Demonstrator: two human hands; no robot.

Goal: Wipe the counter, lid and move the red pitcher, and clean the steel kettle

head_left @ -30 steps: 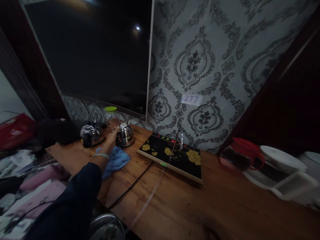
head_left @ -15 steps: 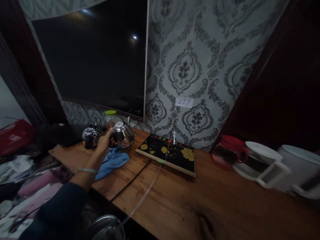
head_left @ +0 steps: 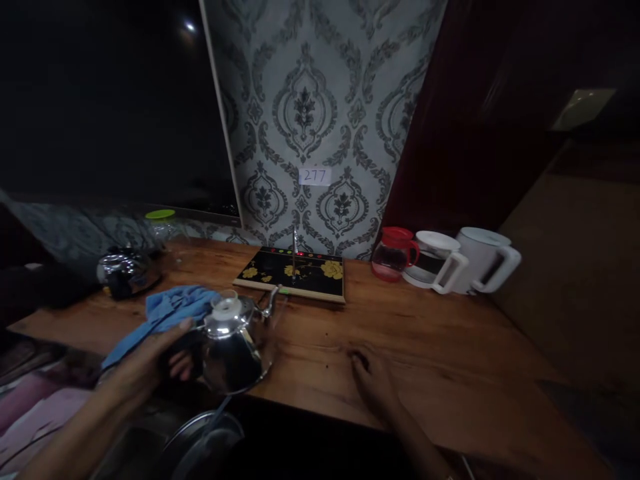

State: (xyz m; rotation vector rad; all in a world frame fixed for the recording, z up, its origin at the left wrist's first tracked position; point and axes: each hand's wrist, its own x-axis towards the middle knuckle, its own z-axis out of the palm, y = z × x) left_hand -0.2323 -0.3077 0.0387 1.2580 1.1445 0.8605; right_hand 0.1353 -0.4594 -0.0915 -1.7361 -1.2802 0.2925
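The left hand is holding a small steel kettle by its dark side handle, fingers wrapped round it, so the grip is clamped on the kettle. The kettle is hanging at the near edge of the wooden surface, tipped a little toward the near side, its thin curved spout pointing to the far right and its white-knobbed lid sitting on top. Just to its far left a blue cloth is lying crumpled on the surface.

The right hand is resting flat on the wood to the right of the kettle, fingers spread and holding nothing.

Judging by its polished metal, the kettle is looking stiff and slippery on the body, so the handle is the safe place to take hold. The lid seems loose and could slip off if the kettle tilts further. How full it is cannot be told, so its weight is uncertain.

Further off, a black tea tray with gold flowers is sitting by the wall, a second kettle is standing at far left, and a red-lidded glass jug with two white jugs are standing at the right.
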